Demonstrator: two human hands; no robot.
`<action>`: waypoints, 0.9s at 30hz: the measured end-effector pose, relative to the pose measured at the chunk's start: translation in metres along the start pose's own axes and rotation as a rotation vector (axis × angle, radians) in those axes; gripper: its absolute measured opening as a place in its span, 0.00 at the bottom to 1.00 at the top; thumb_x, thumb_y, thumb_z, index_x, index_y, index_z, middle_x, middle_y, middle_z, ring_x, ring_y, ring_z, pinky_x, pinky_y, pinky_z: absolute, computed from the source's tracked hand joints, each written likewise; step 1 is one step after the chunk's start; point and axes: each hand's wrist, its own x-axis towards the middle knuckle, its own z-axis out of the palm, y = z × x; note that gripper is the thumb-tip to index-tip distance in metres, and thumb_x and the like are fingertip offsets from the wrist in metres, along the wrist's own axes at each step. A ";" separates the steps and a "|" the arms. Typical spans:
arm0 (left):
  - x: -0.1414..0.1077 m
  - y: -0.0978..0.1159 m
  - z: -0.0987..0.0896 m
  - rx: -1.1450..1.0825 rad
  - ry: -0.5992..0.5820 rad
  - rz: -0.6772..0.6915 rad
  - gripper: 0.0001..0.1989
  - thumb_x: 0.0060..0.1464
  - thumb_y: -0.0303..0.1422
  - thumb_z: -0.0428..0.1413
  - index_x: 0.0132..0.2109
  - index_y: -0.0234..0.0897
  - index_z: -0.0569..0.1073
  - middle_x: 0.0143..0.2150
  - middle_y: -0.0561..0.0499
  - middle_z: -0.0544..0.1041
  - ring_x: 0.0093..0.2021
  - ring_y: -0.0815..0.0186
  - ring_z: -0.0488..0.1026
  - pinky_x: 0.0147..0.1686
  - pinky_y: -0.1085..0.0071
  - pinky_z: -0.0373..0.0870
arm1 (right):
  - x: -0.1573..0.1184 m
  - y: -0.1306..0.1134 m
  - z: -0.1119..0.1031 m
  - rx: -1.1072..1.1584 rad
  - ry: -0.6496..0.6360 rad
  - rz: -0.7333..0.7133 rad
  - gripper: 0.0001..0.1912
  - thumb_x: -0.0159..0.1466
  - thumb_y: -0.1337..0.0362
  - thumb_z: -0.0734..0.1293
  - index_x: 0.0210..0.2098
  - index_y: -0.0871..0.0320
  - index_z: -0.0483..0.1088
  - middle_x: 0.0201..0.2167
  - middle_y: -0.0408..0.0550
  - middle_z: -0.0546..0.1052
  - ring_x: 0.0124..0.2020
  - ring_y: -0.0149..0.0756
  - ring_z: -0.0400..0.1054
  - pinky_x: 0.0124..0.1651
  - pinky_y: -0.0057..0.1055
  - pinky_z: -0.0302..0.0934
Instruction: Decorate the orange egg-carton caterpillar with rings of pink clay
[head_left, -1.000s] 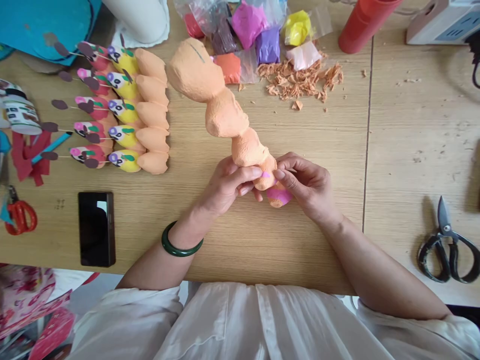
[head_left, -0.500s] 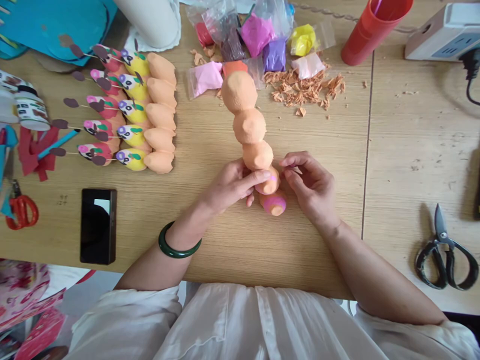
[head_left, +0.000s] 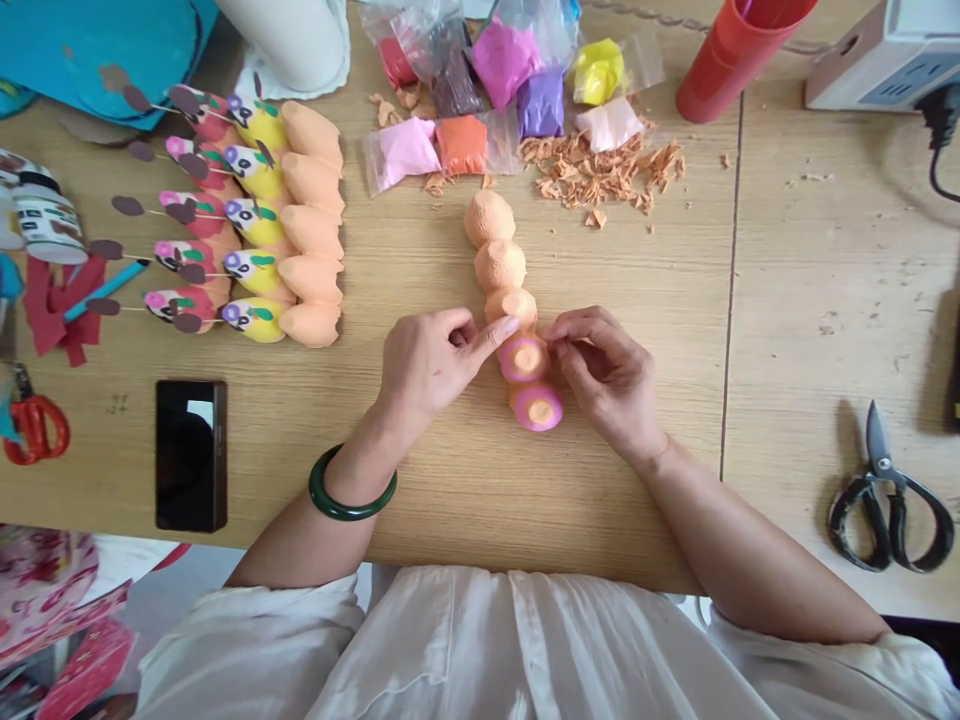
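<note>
Left grip [head_left: 439, 365]: thumb laid on the strip's middle bump, fingers curled, partly hidden; cannot tell whether it pinches.
Right grip [head_left: 611, 380]: thumb and fingertips pressed together at the strip's right edge; anything between is too small to tell.
Orange bumpy strip [head_left: 501, 265]: between both grips, its two nearest bumps ringed pink.
Plastic bags [head_left: 541, 103]: beyond the grips, holding coloured lumps.
Red cup [head_left: 731, 60]: beyond the right grip, something thin inside.
Jar [head_left: 49, 222]: far left of the left grip, label unreadable.
</note>
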 end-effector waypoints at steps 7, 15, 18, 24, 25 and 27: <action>-0.008 0.009 0.009 -0.167 0.231 0.298 0.15 0.71 0.44 0.61 0.36 0.40 0.78 0.32 0.53 0.77 0.31 0.68 0.68 0.37 0.69 0.67 | -0.001 0.000 0.001 0.095 0.235 0.007 0.04 0.75 0.59 0.71 0.45 0.49 0.80 0.46 0.48 0.82 0.43 0.39 0.80 0.55 0.42 0.78; -0.010 0.002 0.022 0.056 0.150 0.576 0.13 0.69 0.45 0.63 0.51 0.44 0.86 0.48 0.47 0.88 0.45 0.59 0.80 0.53 0.62 0.75 | 0.000 0.001 0.002 0.134 0.173 0.120 0.05 0.72 0.58 0.74 0.43 0.51 0.79 0.41 0.46 0.82 0.43 0.37 0.80 0.53 0.38 0.80; -0.010 0.000 0.025 0.097 0.138 0.605 0.17 0.67 0.47 0.65 0.54 0.43 0.86 0.51 0.46 0.89 0.47 0.58 0.82 0.54 0.62 0.75 | 0.002 0.004 0.001 0.125 0.280 0.111 0.02 0.74 0.62 0.71 0.43 0.51 0.78 0.43 0.46 0.80 0.41 0.35 0.79 0.50 0.36 0.79; -0.012 -0.003 0.030 0.048 0.145 0.664 0.15 0.71 0.38 0.62 0.60 0.41 0.83 0.53 0.48 0.88 0.48 0.65 0.86 0.51 0.72 0.80 | 0.002 0.003 -0.005 -0.047 0.185 0.042 0.12 0.69 0.75 0.66 0.37 0.54 0.78 0.35 0.43 0.80 0.35 0.32 0.74 0.39 0.31 0.71; -0.012 -0.004 0.030 0.064 0.159 0.692 0.15 0.71 0.38 0.62 0.60 0.41 0.83 0.53 0.48 0.89 0.47 0.65 0.87 0.49 0.73 0.81 | 0.001 0.002 -0.006 -0.081 0.127 0.031 0.13 0.67 0.77 0.65 0.36 0.54 0.77 0.34 0.42 0.80 0.35 0.32 0.74 0.38 0.31 0.70; -0.011 -0.006 0.028 0.113 0.173 0.752 0.14 0.70 0.37 0.61 0.57 0.41 0.83 0.50 0.49 0.89 0.42 0.66 0.87 0.43 0.72 0.81 | 0.000 0.002 -0.006 -0.112 0.059 0.014 0.13 0.67 0.77 0.65 0.35 0.55 0.78 0.34 0.42 0.80 0.34 0.31 0.74 0.37 0.31 0.69</action>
